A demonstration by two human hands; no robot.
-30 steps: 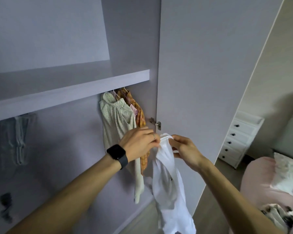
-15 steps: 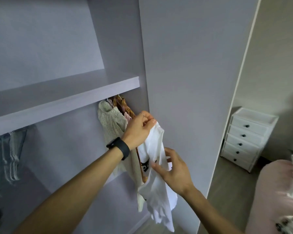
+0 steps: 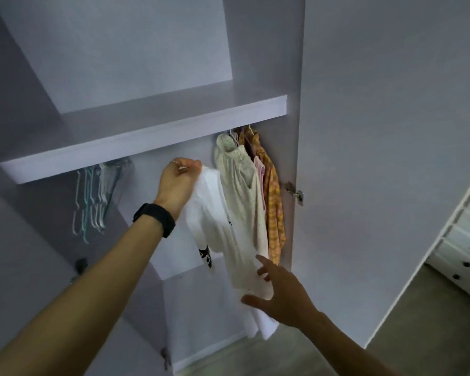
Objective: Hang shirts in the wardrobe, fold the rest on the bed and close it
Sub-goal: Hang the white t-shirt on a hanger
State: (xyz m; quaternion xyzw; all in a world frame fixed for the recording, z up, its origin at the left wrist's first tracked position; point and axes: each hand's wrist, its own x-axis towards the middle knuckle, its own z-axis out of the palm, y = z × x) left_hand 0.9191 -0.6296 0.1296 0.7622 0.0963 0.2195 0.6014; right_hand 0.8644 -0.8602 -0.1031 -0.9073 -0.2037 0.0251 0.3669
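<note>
A bunch of empty hangers (image 3: 92, 196) hangs under the wardrobe shelf (image 3: 147, 142) at the far left. Next along, the left hand (image 3: 178, 183), with a black watch (image 3: 154, 219) on its wrist, is raised just below the shelf, its fingers curled tight on the top of the white shirt (image 3: 220, 240). The shirt hangs down from that grip inside the wardrobe, just beside a cream patterned garment (image 3: 239, 191). Right of the cream garment hang a pink piece (image 3: 259, 169) and an orange checked shirt (image 3: 273, 202). Lower down, the right hand (image 3: 280, 297) holds nothing, its fingers spread at the white shirt's lower edge; whether it touches the cloth cannot be told. Further right stands the open wardrobe door (image 3: 377, 158) with its hinge (image 3: 295, 191), and then a white chest of drawers (image 3: 467, 248)
</note>
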